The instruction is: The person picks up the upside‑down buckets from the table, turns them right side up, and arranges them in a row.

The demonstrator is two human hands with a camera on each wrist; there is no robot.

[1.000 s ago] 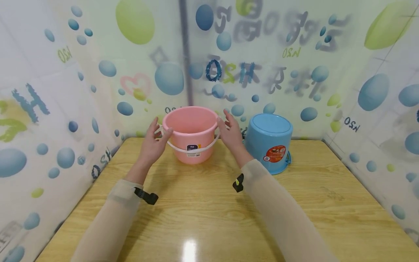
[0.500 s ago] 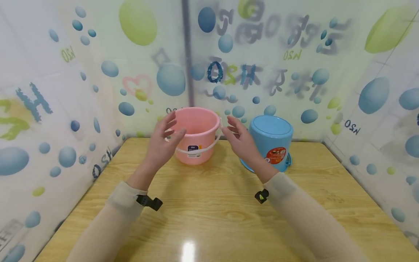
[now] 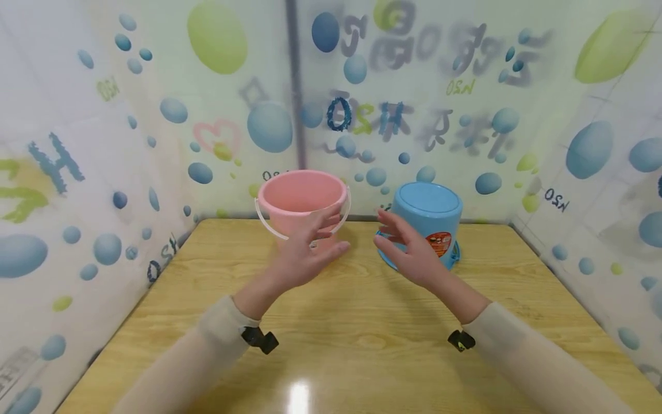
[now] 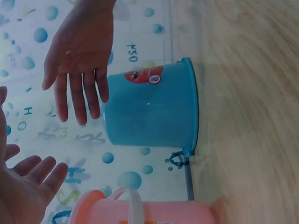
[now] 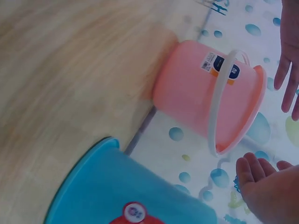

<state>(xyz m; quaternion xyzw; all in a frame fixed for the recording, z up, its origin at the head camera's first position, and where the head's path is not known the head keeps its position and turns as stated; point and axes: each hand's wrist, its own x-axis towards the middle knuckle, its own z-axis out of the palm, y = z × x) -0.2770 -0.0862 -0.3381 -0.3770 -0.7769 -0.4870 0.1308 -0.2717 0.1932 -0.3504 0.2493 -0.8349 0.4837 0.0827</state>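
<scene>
A pink bucket (image 3: 279, 204) stands upright at the back of the table, its white handle (image 3: 265, 225) hanging down in front. To its right a blue bucket (image 3: 421, 213) with a red label stands upside down. My left hand (image 3: 297, 261) is in front of the pink bucket and hides part of it, fingers extended and holding nothing. In front of the blue bucket, my right hand (image 3: 414, 253) hovers with fingers relaxed, also holding nothing. Both wrist views show the two hands apart from the buckets, palms facing one another.
The wooden table (image 3: 351, 345) reaches back to a curtain-like wall (image 3: 439, 69) printed with bubbles and letters. Similar side walls (image 3: 77, 172) close in on the left and right. Black wrist cameras (image 3: 260, 339) sit at both cuffs.
Both hands have left the sides of the pink bucket and drawn back toward me, shifting to the right. The pink bucket stays in place, as does the blue one.
</scene>
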